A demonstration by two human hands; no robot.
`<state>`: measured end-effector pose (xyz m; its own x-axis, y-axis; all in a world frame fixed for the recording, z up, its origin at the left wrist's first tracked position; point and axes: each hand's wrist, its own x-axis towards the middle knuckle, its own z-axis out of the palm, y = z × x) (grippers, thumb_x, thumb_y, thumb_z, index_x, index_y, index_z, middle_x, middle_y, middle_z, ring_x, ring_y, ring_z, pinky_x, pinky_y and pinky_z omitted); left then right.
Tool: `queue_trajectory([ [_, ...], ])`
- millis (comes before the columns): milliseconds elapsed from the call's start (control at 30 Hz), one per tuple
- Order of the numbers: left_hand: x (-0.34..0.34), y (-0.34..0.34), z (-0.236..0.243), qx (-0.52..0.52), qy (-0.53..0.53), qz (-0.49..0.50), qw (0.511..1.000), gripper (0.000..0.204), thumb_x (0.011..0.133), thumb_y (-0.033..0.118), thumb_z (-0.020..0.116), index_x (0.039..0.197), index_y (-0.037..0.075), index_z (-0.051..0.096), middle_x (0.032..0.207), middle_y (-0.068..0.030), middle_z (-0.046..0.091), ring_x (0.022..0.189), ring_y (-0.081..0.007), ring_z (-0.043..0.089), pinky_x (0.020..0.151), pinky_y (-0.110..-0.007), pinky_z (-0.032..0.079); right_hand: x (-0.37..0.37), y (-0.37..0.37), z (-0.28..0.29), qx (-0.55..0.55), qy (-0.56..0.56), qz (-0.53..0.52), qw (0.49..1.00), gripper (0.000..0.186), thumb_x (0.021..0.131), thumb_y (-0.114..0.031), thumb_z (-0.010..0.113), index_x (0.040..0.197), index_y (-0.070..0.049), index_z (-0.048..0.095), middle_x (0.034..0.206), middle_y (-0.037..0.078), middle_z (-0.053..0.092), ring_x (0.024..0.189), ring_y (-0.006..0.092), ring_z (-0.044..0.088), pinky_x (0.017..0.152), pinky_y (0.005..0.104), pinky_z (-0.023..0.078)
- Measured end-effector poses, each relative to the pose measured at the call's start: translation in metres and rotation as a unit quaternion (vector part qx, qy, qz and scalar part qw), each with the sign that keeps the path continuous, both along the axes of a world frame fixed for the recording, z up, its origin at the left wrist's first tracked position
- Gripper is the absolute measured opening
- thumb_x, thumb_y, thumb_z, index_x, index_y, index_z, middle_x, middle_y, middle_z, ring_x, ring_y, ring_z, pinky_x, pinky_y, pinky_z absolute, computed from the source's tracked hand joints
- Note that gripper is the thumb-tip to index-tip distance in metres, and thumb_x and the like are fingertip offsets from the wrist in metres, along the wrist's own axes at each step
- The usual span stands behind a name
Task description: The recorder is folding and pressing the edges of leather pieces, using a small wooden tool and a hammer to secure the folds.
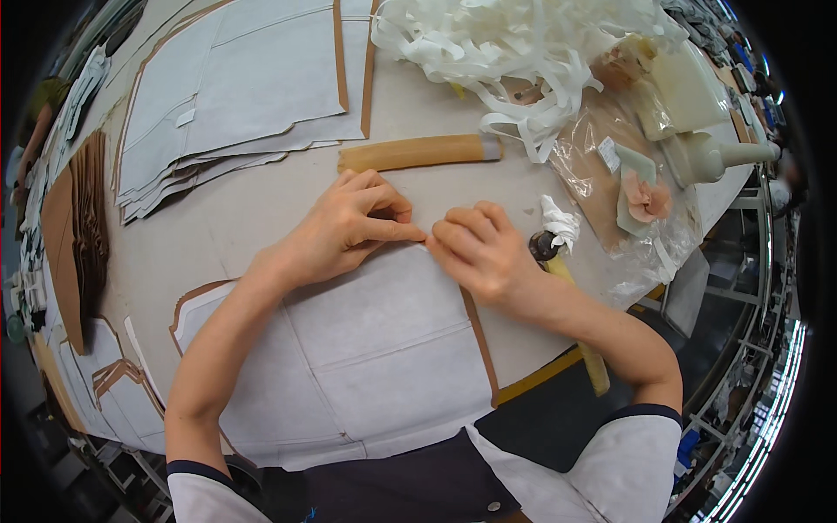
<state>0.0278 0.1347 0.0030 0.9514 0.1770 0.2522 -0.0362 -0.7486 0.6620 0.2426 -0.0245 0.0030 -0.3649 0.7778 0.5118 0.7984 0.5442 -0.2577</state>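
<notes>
A white-backed panel with brown edges (392, 322) lies in front of me, with stitched seams crossing it. At its far right corner my left hand (349, 222) pinches the edge between thumb and fingers. My right hand (479, 248) closes on the same corner, its fingertips almost touching the left ones. The bit of edge between them is mostly hidden by the fingers. Just beyond my hands lies a flat tan bar (418, 153) with a grey end. Beside my right hand is a hammer (545, 247) with a dark head and a yellow handle, partly under my forearm.
Similar white panels (261, 78) are stacked at the far left. Folded brown pieces (87, 209) lie at the left edge. A heap of white strips (514, 52) fills the far right, near clear plastic (593, 166) and a pale squeeze bottle (702, 159). White cloth (561, 222) lies by the hammer.
</notes>
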Motion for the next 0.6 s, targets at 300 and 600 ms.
queue_trajectory([
  [300, -0.009, -0.031, 0.002, 0.074, -0.039, 0.060, 0.995, 0.043, 0.075, -0.003, 0.074, 0.114, 0.012, 0.078, 0.111, -0.0035, 0.067, 0.107, -0.0275, 0.060, 0.096, -0.043, 0.047, -0.007, -0.004, 0.008, 0.000, -0.062, 0.042, 0.997, 0.031, 0.069, -0.009, 0.075, 0.096, 0.006, 0.071, 0.103, 0.018, 0.062, 0.105, 0.0337, 0.061, 0.094, 0.0490, 0.048],
  [600, -0.021, -0.082, 0.007, 0.139, -0.093, 0.197, 0.966, 0.048, 0.072, -0.006, 0.071, 0.118, 0.008, 0.075, 0.121, -0.0091, 0.066, 0.116, -0.0321, 0.060, 0.098, -0.046, 0.047, 0.010, 0.090, 0.004, 0.025, 0.010, -0.075, 0.997, 0.031, 0.086, -0.013, 0.082, 0.114, -0.007, 0.070, 0.114, 0.011, 0.064, 0.107, 0.0334, 0.060, 0.100, 0.0464, 0.045],
])
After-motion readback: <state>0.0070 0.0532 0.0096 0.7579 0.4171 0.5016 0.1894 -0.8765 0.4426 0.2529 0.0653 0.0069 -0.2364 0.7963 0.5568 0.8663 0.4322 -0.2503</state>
